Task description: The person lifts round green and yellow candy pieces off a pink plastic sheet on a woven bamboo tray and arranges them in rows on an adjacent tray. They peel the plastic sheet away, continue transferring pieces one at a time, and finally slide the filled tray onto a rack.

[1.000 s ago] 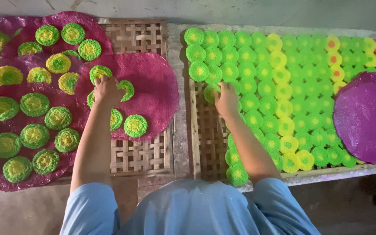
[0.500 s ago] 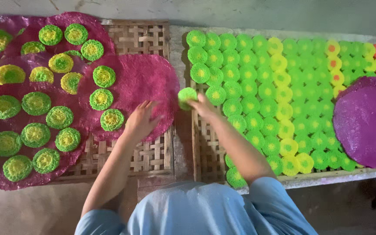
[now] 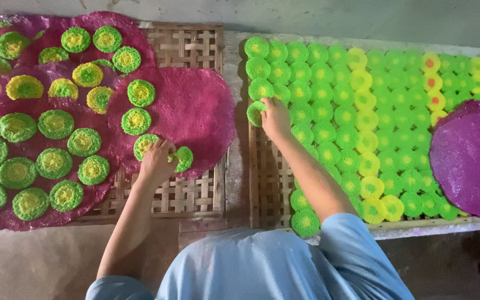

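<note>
A bare concrete floor (image 3: 34, 261) runs along the near edge, below 2 woven bamboo drying trays set side by side with a narrow gap between them. Nearest the camera is the person's light blue shirt (image 3: 262, 266), both arms reaching forward from it.

The left hand (image 3: 156, 161) lies on the near edge of the large round magenta lacy sheet (image 3: 195, 111), its fingers pinched on a small green disc with a yellow centre (image 3: 183, 158). That disc sits close to the sheet's near rim, with bare lattice of the left bamboo tray (image 3: 179, 194) showing just below. The sheet's right half is open; its left side holds 3 similar discs in a column.

The right hand (image 3: 274, 118) is over the left edge of the right bamboo tray (image 3: 262, 183), fingers closed on another small green disc (image 3: 255, 113). Bare lattice lies open below this hand, beside the forearm.

Farther off, packed rows of green and yellow discs (image 3: 351, 111) fill the right tray. A purple round sheet (image 3: 470, 161) covers its right end.
</note>
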A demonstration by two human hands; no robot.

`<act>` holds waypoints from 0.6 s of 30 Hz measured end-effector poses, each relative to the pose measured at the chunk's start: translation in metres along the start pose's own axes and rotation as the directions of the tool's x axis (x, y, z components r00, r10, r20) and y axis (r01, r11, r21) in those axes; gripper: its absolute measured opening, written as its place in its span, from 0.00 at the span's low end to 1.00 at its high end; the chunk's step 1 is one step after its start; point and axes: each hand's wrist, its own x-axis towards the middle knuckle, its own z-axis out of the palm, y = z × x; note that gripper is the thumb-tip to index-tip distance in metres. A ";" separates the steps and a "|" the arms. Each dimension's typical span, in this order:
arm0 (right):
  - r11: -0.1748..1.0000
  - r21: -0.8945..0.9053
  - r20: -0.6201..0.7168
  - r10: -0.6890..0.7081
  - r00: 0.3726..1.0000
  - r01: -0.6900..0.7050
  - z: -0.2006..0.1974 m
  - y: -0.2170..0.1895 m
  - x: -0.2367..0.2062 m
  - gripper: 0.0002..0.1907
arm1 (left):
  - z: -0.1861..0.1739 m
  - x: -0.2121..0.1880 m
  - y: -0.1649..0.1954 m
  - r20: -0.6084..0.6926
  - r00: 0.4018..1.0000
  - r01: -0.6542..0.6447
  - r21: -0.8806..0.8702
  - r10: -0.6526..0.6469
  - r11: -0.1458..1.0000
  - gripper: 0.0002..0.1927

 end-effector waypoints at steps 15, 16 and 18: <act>0.228 0.474 0.684 0.513 0.518 -0.851 -0.028 -0.036 -0.110 0.18 | -0.051 0.029 0.045 0.057 0.914 0.377 -0.489 -0.403 0.787 0.24; 0.357 0.448 0.643 0.508 0.573 -0.820 -0.035 -0.023 -0.111 0.21 | -0.051 0.041 0.024 -0.030 0.887 0.424 -0.344 -0.461 0.838 0.25; 0.658 0.403 0.470 0.448 0.761 -0.636 -0.042 -0.005 -0.109 0.21 | -0.054 0.054 -0.014 -0.419 0.895 0.247 0.183 -0.152 0.951 0.33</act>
